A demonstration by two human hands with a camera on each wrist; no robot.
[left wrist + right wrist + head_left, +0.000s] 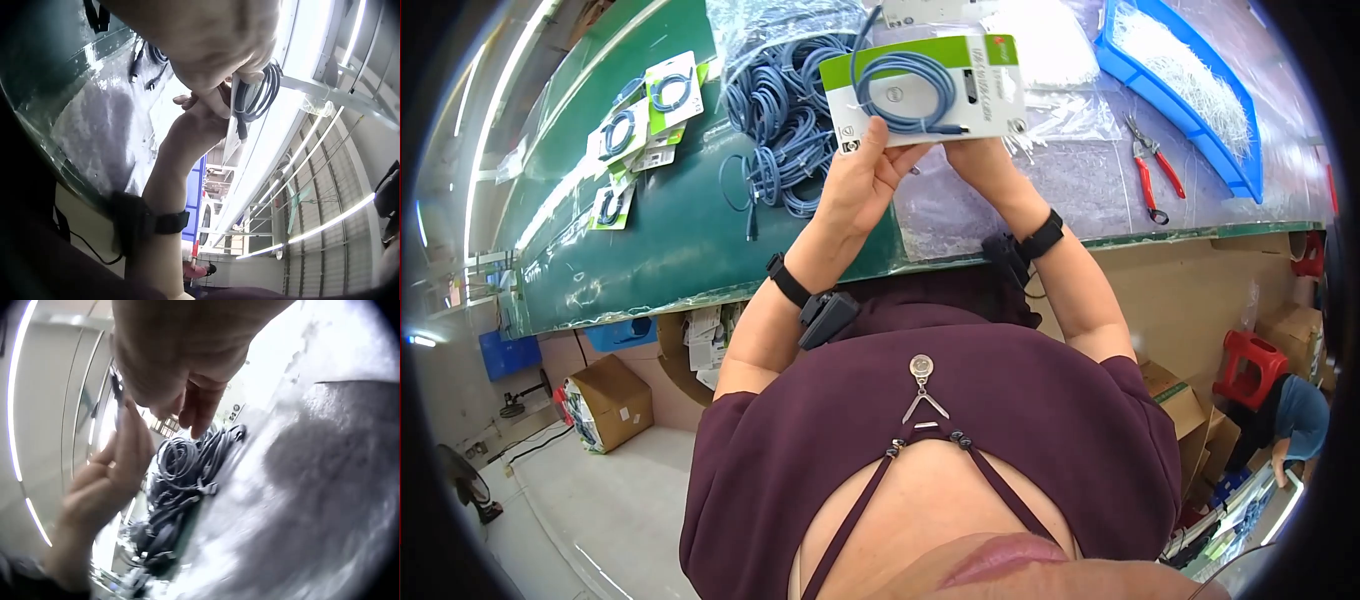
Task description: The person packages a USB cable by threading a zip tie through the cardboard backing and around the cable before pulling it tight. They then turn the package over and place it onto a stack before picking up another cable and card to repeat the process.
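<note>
My left hand (865,185) grips the lower left edge of a green and white packaging card (1010,85), its thumb on the printed front. A coiled blue cable (945,85) lies against the front, one plug near the lower edge and one length rising past the top. My right hand (982,162) is behind the card's lower edge, its fingers hidden in the head view. In the right wrist view the right hand (181,356) shows bent fingers close to the left hand (109,475); I cannot tell what they pinch.
Loose blue cables (775,120) pile up left of the card, partly on plastic wrap. Several finished cable cards (625,130) lie farther left on the green table (670,220). Red-handled cutters (1145,165) and a blue tray (1245,165) of white strips are at right.
</note>
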